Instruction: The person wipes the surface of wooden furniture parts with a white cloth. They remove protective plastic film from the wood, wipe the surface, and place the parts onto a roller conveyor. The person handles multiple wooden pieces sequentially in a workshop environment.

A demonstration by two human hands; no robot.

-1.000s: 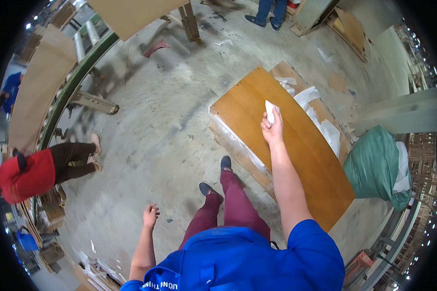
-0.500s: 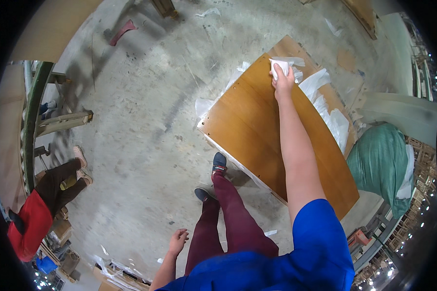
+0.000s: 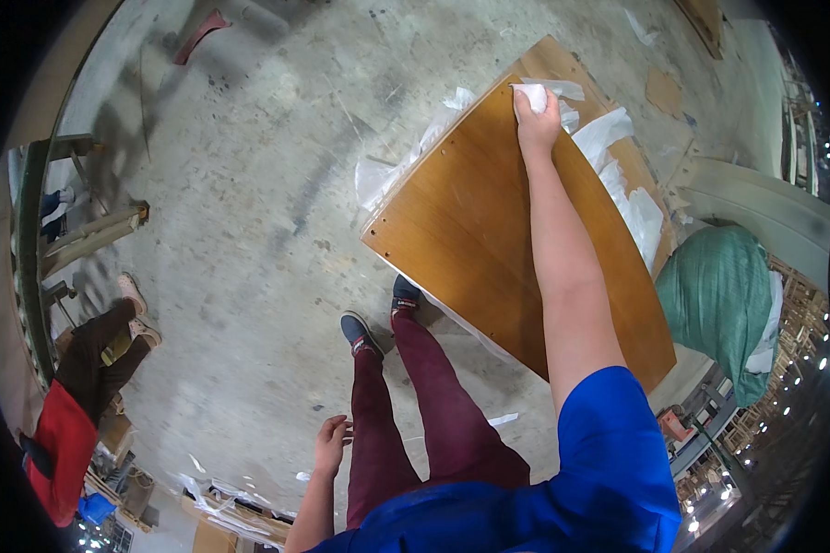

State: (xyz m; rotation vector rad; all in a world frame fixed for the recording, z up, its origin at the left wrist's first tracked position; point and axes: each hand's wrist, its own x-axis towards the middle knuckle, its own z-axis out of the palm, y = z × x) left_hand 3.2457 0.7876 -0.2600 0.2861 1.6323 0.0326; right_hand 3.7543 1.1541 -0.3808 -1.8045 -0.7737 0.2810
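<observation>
My right hand (image 3: 537, 127), its arm stretched far out, grips a folded white cloth (image 3: 532, 96). It presses the cloth to the far corner of a brown, varnished-looking wooden panel (image 3: 470, 221). One long side of the panel is curved, and small dark holes run along its left edge. Under it lies a larger board (image 3: 549, 63) with white wrapping sheet (image 3: 609, 138) sticking out around the sides. My left hand (image 3: 332, 444) hangs low beside my leg, fingers loosely bent and apart, with nothing in it.
A green-covered bundle (image 3: 715, 300) stands right of the panel. At the far left are a person in a red top (image 3: 63, 442) and a wooden-legged stand (image 3: 97, 241). A reddish curved piece (image 3: 201, 35) lies on the concrete floor (image 3: 277, 138). Scraps lie near a box (image 3: 240, 516).
My right hand has slid the cloth slightly, up to the panel's far corner. My feet have shifted, the left one stepping forward. The view has moved a little, and my left hand still hangs low.
</observation>
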